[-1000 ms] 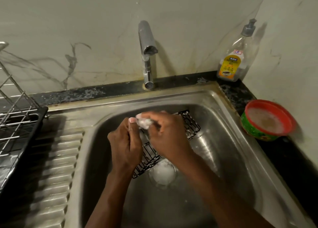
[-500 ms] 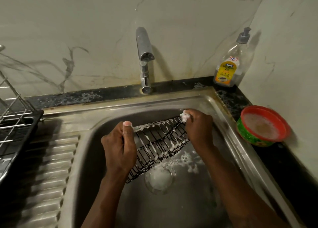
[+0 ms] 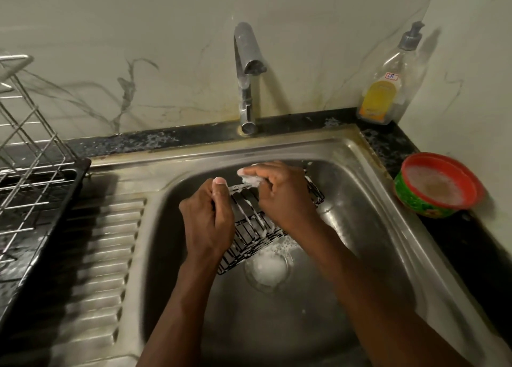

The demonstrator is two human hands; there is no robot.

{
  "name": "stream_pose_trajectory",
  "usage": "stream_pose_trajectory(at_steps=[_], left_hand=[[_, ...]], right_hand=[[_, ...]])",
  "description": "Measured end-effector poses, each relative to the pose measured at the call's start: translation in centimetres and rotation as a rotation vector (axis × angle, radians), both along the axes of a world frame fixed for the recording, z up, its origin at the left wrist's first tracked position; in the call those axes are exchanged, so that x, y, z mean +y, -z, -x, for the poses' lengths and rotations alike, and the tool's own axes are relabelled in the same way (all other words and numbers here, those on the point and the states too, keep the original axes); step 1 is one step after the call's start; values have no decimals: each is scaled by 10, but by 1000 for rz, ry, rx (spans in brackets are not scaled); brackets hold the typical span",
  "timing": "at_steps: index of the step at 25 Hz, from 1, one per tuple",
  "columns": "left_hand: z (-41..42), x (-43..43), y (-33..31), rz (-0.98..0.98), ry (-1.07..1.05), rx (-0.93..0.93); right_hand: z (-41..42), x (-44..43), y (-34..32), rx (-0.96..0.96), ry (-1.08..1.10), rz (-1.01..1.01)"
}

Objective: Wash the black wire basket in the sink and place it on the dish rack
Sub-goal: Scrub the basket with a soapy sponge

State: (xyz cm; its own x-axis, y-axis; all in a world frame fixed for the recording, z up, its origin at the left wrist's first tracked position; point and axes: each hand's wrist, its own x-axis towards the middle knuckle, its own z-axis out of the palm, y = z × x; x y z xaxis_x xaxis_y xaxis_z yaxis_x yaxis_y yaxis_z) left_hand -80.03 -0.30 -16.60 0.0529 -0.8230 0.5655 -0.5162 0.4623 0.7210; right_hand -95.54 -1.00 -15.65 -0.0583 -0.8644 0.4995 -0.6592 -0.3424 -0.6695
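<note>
In the steel sink (image 3: 374,228), under a marble wall (image 3: 138,34), the left hand (image 3: 206,222) grips the soapy black wire basket (image 3: 249,228) with closed fingers. The right hand (image 3: 282,197) pinches a foamy scrubber (image 3: 250,179) against the basket's top edge. The dish rack (image 3: 30,178) stands well apart at the left.

Both forearms reach forward, close together; left hand (image 3: 206,222) closes its grip, thumb up; right hand (image 3: 279,197) pinches, knuckles up.
</note>
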Motion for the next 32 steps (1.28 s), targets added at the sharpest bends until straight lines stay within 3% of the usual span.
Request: stream_pose_trajectory(at_steps=[3,7,17,23,26,32], left_hand=[[2,3,-3,7,21,8],[4,2,-3,6,-10,-8],[-1,-5,1,-5,43,112],[-1,-8,5,-29,8,106],[0,-8,4,-50,16,119],[-3,-10,5,-67,24,145]], right_hand=[[37,-13,17,-8,259,-207],[70,-12,27,44,472,-240],[-15,22,-19,-212,-293,-9],[8,53,-13,-157,-424,-74],[2,31,-18,-28,-321,-1],[11,37,-12,-53,-342,-48]])
